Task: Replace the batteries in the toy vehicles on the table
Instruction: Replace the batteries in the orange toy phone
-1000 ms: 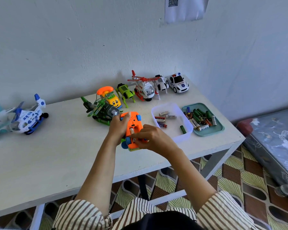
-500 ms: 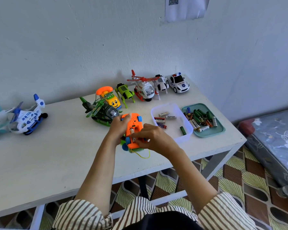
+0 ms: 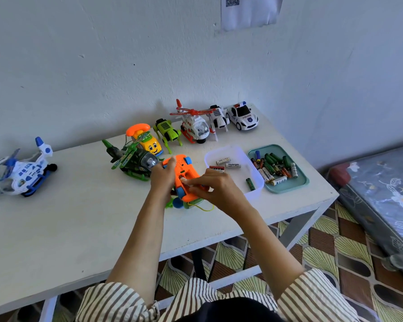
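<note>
An orange toy car (image 3: 183, 169) with blue wheels lies upside down at the table's middle front. My left hand (image 3: 163, 176) grips its left side. My right hand (image 3: 215, 186) pinches a battery (image 3: 184, 180) at the open compartment in the car's underside. A clear plastic tub (image 3: 236, 151) to the right holds a few batteries. Beside it, a teal tray (image 3: 301, 181) carries several more batteries.
A green helicopter (image 3: 132, 160) stands just left of my hands. Behind are a yellow phone toy (image 3: 147, 141), a green robot dog (image 3: 168, 132), a red-white helicopter (image 3: 194, 125), a white robot dog (image 3: 218, 119) and a police car (image 3: 242, 116). A blue-white helicopter (image 3: 26, 170) sits far left. A mattress (image 3: 382, 194) lies right.
The car has tilted slightly under my hands and a yellow string now shows beneath it. My right-hand fingers have shifted on the battery at the compartment.
</note>
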Tool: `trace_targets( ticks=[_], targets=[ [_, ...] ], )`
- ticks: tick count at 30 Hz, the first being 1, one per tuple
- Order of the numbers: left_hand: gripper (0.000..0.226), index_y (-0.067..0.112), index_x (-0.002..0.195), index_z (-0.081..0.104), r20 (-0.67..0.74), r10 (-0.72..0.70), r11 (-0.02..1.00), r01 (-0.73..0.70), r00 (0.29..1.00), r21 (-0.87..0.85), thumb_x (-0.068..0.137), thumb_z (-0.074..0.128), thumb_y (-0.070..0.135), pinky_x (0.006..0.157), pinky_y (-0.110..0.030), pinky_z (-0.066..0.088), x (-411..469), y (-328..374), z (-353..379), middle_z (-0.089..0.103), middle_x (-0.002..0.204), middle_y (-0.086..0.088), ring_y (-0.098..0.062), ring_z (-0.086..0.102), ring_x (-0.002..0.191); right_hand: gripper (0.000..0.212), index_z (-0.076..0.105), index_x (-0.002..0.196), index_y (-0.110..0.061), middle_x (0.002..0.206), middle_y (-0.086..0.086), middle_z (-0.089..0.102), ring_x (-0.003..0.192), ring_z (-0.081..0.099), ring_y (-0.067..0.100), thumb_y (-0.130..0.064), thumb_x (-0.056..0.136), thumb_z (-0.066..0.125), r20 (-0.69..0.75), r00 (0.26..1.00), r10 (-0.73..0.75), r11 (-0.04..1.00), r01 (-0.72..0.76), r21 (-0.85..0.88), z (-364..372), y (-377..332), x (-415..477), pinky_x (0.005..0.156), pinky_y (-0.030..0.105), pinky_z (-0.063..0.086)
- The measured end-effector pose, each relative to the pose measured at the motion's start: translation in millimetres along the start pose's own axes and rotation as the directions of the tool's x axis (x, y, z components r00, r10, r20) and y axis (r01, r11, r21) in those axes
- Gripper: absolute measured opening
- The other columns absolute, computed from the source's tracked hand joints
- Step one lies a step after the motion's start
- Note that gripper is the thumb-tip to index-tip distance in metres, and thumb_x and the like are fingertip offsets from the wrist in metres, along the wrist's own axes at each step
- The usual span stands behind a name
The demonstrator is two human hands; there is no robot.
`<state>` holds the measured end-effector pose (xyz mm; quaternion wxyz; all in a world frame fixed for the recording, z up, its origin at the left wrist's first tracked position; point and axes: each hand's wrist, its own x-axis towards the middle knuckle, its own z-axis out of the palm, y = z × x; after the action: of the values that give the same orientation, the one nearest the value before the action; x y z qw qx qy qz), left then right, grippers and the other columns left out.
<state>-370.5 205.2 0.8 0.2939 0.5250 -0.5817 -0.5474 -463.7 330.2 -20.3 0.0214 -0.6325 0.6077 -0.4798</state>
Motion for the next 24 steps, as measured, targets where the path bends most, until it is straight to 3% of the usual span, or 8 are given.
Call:
trace_targets(
  ticks=[2,5,8,10,13,17,20,24],
  targets=[
    [0.025,0.016,0.087,0.056,-0.016,0.026,1.000,-0.026,1.000,0.003,0.096,0.049,0.037,0.076,-0.042,0.054,1,0,3,0.064,0.087,-0.007,-0.025,0.063,0.080,0.019,0.074,0.097,-0.010,0.064,-0.008,0.054,0.060,0.046,0.000,-0.008,0.079,0.070,-0.138,0.988,0.075,0.996,-0.069,0.050,-7,1,0,0.059,0.009,0.036],
    [0.019,0.017,0.095,0.056,-0.046,0.072,0.997,-0.072,0.996,-0.005,0.097,0.049,0.035,0.071,-0.038,0.052,1,0,4,0.060,0.083,0.000,-0.017,0.059,0.073,0.018,0.074,0.092,-0.006,0.065,-0.011,0.052,0.058,0.050,-0.006,-0.002,0.075,0.070,-0.360,0.907,0.219,0.974,-0.225,0.027,-26,12,0,0.059,0.002,0.035],
    [0.019,0.018,0.093,0.056,-0.049,0.107,0.994,-0.108,0.993,-0.008,0.097,0.049,0.035,0.071,-0.041,0.052,2,-1,4,0.059,0.082,-0.001,-0.019,0.059,0.073,0.011,0.075,0.087,-0.006,0.062,-0.012,0.054,0.059,0.049,0.006,-0.003,0.077,0.069,-0.558,0.775,0.297,0.913,-0.402,-0.073,-52,33,-7,0.057,0.011,0.034],
    [0.020,0.019,0.085,0.055,-0.060,0.121,0.992,-0.122,0.991,-0.011,0.097,0.050,0.034,0.072,-0.042,0.052,2,0,6,0.058,0.079,-0.001,-0.019,0.058,0.071,0.006,0.072,0.080,-0.002,0.064,0.001,0.062,0.068,0.054,0.025,-0.005,0.080,0.066,-0.628,0.686,0.368,0.826,-0.552,-0.119,-68,51,-21,0.059,0.021,0.029],
    [0.028,0.023,0.072,0.050,-0.067,0.154,0.988,-0.155,0.986,-0.005,0.097,0.051,0.034,0.066,-0.038,0.049,2,1,9,0.056,0.070,0.000,-0.021,0.057,0.067,0.012,0.069,0.079,0.002,0.072,0.014,0.068,0.075,0.052,0.028,-0.005,0.084,0.061,-0.662,0.625,0.414,0.676,-0.698,-0.236,-86,77,-48,0.062,0.027,0.032],
    [0.028,0.021,0.074,0.051,-0.050,0.148,0.989,-0.148,0.988,0.013,0.097,0.050,0.036,0.065,-0.037,0.050,3,-1,10,0.057,0.072,0.000,-0.017,0.057,0.066,0.015,0.068,0.089,0.005,0.082,0.019,0.068,0.084,0.054,0.031,-0.008,0.087,0.060,-0.638,0.547,0.542,0.500,-0.820,-0.278,-91,92,-73,0.064,0.029,0.034],
    [0.027,0.020,0.075,0.052,-0.042,0.156,0.988,-0.156,0.987,0.016,0.097,0.050,0.036,0.062,-0.033,0.048,3,-1,10,0.057,0.073,-0.001,-0.015,0.057,0.064,0.016,0.067,0.089,0.005,0.085,0.019,0.067,0.085,0.054,0.030,-0.010,0.087,0.062,-0.589,0.550,0.593,0.468,-0.830,-0.304,-82,95,-79,0.067,0.032,0.041],
    [0.029,0.021,0.072,0.051,-0.041,0.175,0.985,-0.175,0.984,0.000,0.097,0.051,0.035,0.056,-0.029,0.046,1,-1,10,0.056,0.070,0.000,-0.015,0.056,0.063,0.021,0.069,0.094,0.004,0.090,0.019,0.067,0.088,0.053,0.030,-0.015,0.086,0.066,-0.527,0.553,0.646,0.461,-0.832,-0.308,-77,98,-82,0.070,0.032,0.038]
  ],
)
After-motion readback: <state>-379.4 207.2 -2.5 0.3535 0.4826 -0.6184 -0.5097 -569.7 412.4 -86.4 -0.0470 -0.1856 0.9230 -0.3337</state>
